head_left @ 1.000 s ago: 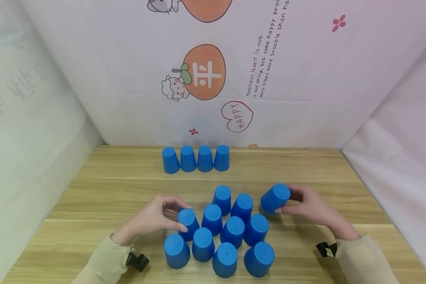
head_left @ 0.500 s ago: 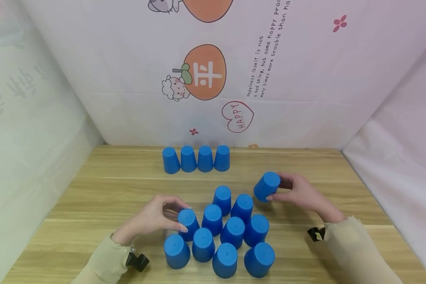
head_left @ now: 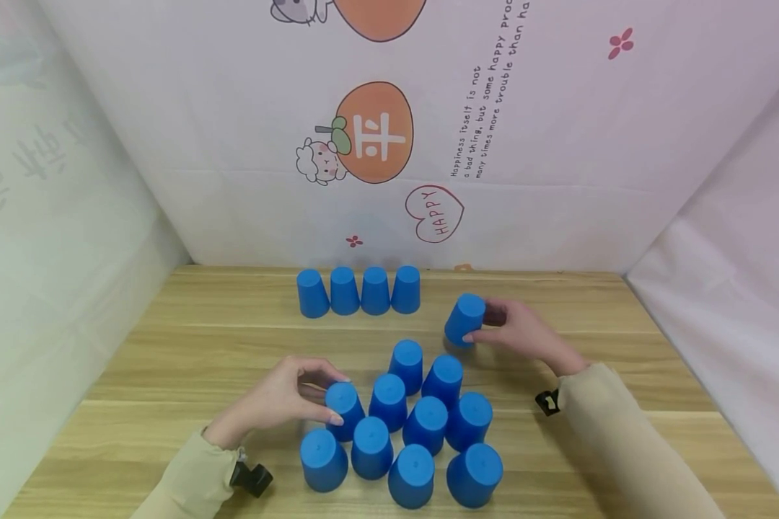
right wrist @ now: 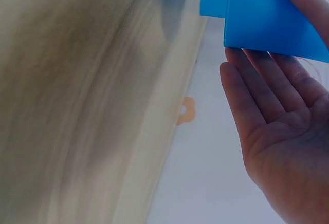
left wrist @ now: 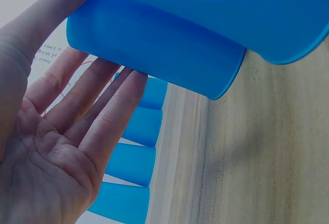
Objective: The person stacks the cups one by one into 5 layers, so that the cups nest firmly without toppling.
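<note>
White printed cloth [head_left: 545,130] backs a wood-grained table [head_left: 201,346] where a person handles blue cups, all mouth down. Near the surface's far edge, mostly left of its middle, stands a close row of four cups [head_left: 373,292]; toward the front edge, a loose cluster of nine [head_left: 425,425] crowds together. Between thumb and fingers, the person's right hand [head_left: 521,328] holds a tilted cup [head_left: 465,317] beyond the cluster and to the right of the row; it appears off the wood, though how far cannot be told. At the cluster's left side, the left hand [head_left: 284,395] pinches another cup [head_left: 344,407] by its sides.

Trouble, if it comes, would likely start with that tilt: set down on one side of its rim, the right hand's cup could rock or topple. Carried too far left, it could bump the row's end cup and jostle the rest, so tightly are they spaced. A sideways tug by the left hand might jolt close neighbors, while the right sleeve [head_left: 623,425], swung low toward the cluster, could clip its outermost cups. Smooth-looking walls may also slip from a light pinch.
</note>
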{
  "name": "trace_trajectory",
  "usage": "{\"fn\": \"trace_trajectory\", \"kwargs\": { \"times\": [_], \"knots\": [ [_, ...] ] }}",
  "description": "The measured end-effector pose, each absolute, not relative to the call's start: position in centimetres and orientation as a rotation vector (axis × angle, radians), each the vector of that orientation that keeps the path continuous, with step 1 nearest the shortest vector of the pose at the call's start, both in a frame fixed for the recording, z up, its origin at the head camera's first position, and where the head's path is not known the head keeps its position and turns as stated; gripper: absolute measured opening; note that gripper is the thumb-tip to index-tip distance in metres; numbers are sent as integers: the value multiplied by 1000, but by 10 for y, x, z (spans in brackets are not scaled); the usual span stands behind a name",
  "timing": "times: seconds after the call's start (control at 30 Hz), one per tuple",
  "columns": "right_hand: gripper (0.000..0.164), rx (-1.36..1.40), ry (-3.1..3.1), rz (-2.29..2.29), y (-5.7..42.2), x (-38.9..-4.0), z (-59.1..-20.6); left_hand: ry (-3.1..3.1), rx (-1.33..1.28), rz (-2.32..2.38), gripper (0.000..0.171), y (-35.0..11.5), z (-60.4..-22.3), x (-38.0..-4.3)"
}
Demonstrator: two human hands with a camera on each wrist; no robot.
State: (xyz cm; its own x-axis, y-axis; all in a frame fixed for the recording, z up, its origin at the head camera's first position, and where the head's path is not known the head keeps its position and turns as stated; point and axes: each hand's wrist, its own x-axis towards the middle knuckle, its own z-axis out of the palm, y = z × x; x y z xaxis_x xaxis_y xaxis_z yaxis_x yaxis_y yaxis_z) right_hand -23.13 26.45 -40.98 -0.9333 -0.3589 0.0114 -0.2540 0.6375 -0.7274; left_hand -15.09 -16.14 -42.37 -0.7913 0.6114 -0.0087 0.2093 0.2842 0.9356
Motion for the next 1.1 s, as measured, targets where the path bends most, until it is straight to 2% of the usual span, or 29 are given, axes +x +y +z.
{"fn": "trace_trajectory", "kwargs": {
  "times": [0.27, 1.1],
  "knots": [
    [57, -539, 2712, -1194, 253, -256, -421, 2189, 749, 1510, 40, -161, -423, -151],
    [63, -391, 2681, -1197, 224, -312, -434, 2192, 739, 1506, 40, -162, -424, -152]
  ]
}}
